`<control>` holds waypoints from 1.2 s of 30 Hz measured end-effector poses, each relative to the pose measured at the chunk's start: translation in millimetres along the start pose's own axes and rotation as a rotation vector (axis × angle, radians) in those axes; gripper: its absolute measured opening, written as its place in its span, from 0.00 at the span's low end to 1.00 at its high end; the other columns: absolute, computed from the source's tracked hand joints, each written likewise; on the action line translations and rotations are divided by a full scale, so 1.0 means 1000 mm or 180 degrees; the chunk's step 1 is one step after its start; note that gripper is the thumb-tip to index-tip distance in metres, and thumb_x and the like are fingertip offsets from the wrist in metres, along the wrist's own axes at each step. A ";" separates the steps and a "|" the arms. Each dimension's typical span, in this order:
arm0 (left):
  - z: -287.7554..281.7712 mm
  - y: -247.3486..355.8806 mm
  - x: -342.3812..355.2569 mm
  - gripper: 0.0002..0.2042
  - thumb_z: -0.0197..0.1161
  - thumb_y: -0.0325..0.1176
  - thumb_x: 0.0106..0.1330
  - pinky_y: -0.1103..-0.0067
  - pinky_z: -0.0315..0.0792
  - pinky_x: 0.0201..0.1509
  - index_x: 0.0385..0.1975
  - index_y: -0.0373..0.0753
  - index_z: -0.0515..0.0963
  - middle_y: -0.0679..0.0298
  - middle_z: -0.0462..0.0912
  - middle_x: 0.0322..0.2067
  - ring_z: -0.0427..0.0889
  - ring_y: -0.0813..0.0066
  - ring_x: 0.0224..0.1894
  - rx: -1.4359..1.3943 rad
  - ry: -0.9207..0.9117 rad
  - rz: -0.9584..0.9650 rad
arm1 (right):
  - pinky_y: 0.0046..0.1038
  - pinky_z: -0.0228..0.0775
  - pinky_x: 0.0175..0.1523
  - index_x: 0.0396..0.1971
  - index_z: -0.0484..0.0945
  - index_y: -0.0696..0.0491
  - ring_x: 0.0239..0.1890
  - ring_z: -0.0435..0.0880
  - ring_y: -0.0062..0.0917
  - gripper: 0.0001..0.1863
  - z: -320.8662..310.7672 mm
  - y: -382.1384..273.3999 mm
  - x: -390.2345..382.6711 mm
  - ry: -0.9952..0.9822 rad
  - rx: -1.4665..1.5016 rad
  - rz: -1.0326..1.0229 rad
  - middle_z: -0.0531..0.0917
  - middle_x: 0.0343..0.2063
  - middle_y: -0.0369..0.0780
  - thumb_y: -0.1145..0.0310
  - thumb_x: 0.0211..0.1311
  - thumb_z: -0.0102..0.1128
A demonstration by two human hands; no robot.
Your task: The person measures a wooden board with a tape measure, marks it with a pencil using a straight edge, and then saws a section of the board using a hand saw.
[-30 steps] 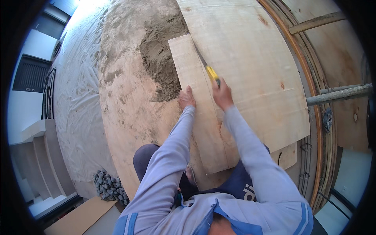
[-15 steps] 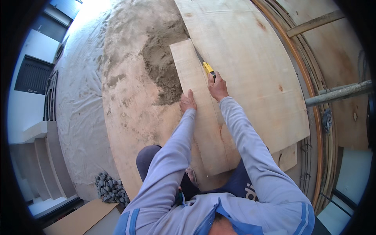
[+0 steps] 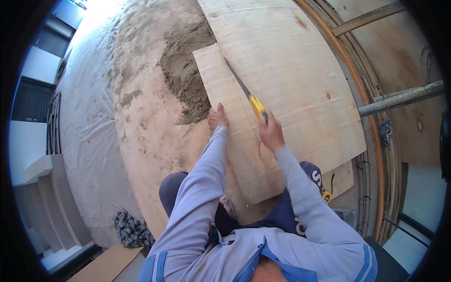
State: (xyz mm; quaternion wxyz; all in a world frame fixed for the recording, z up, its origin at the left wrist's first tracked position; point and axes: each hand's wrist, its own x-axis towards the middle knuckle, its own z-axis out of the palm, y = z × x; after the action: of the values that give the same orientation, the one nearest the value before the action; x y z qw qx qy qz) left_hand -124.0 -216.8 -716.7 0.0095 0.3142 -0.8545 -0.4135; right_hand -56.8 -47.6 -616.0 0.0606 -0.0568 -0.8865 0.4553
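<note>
My right hand (image 3: 270, 131) is closed round the yellow handle of a hand saw (image 3: 257, 106). Its long blade (image 3: 237, 75) lies in a cut running along a light plywood sheet (image 3: 300, 75), with a narrow strip (image 3: 212, 73) on the left of it. My left hand (image 3: 218, 116) holds the left edge of that strip, fingers curled at it. Beside the strip, a heap of damp sand (image 3: 183, 70) lies on a stained board (image 3: 141, 145). Near my right leg is a yellow tape measure (image 3: 327, 195).
At left are wrinkled plastic sheeting (image 3: 84, 122), pale steps (image 3: 49, 202) and a pile of grey stones (image 3: 130, 228). Along the right stand timber planks (image 3: 361, 80), a metal pole (image 3: 399, 99) and rebar (image 3: 363, 192). Cardboard (image 3: 98, 268) lies at lower left.
My right hand has drawn the saw back toward my body and a little right. My left hand stays on the strip. The tape measure has come into view beside my shifted right knee.
</note>
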 end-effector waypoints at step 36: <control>0.014 -0.057 -0.002 0.39 0.72 0.49 0.42 0.72 0.65 0.57 0.50 0.30 0.64 0.47 0.72 0.49 0.71 0.57 0.54 0.0054 -0.1187 -0.0586 | 0.46 0.67 0.38 0.34 0.69 0.57 0.36 0.75 0.52 0.20 -0.027 0.002 -0.051 -0.0232 0.0029 0.0330 0.77 0.27 0.56 0.53 0.61 0.43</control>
State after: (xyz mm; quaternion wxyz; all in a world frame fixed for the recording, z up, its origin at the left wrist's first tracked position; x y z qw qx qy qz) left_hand -96.1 -232.1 -765.6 -0.1892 0.3090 -0.8126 -0.4564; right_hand -2.3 -32.7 -604.2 0.0048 -0.0858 -0.8819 0.4636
